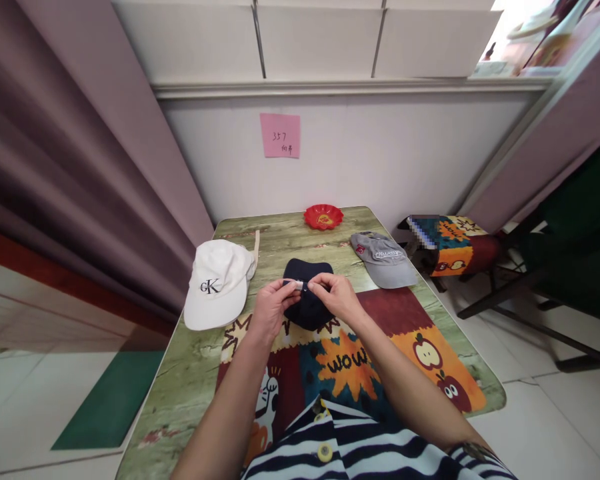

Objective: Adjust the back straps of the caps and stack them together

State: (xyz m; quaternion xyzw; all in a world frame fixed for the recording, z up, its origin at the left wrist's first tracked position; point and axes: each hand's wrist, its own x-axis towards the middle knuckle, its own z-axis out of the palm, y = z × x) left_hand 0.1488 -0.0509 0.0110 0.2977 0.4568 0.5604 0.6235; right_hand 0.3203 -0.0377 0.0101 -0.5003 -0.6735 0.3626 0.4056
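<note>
A dark navy cap (310,313) rests at the middle of the table, over the far edge of the patterned mat. Its strap crosses between my hands, with a small whitish piece (299,285) showing by the left fingertips. My left hand (273,303) pinches one end of this strap between thumb and finger. From the other side, my right hand (337,293) pinches the strap close by. To the left lies a white cap (223,270) with dark letters, its strap sticking up at the back. A grey cap (386,260) with white lettering lies to the right.
A red scalloped dish (323,217) stands at the back of the wood-patterned table (180,400). The colourful mat (350,363) covers the near part. A pink note (281,136) is on the wall. Curtains hang at left; a stool (453,250) and dark chair (570,247) stand at right.
</note>
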